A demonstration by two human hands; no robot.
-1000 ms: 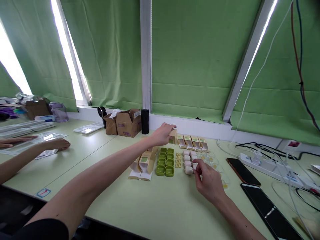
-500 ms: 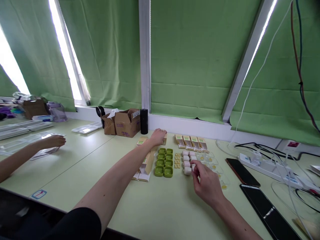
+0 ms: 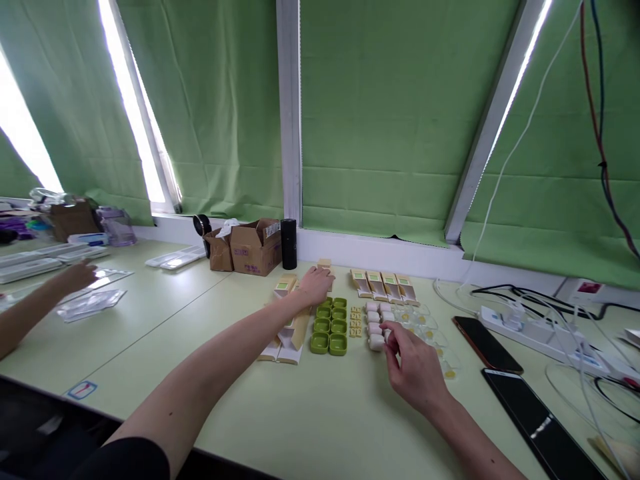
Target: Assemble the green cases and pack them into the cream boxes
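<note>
Pinching hand: the right hand (image 3: pixel 417 365) has thumb and forefinger pressed together on the front white piece (image 3: pixel 379 342); the other fingers are curled under.
Place of this piece: at the near end of the white pieces (image 3: pixel 375 319), which lie in two short columns on the worktop (image 3: pixel 320 413). It is ahead of the palm and a little to the left, right at the fingertips.
Long axis: the columns run away from the person, toward the window; each piece lies across this line.
Left hand (image 3: pixel 315 285): palm down, fingers loosely together on the tan cartons (image 3: pixel 285 285); whether it grips one I cannot tell.
Nearer hand: the right one is touching the white pieces, while the left is well apart from them.
Between the hands: green trays (image 3: pixel 330 327) and small yellow parts (image 3: pixel 356 320).
Just beside, to the right: clear cups (image 3: pixel 433 337).
Behind: a row of tan packets (image 3: pixel 384 285).
Far left: a co-worker's hand (image 3: pixel 75 275).
</note>
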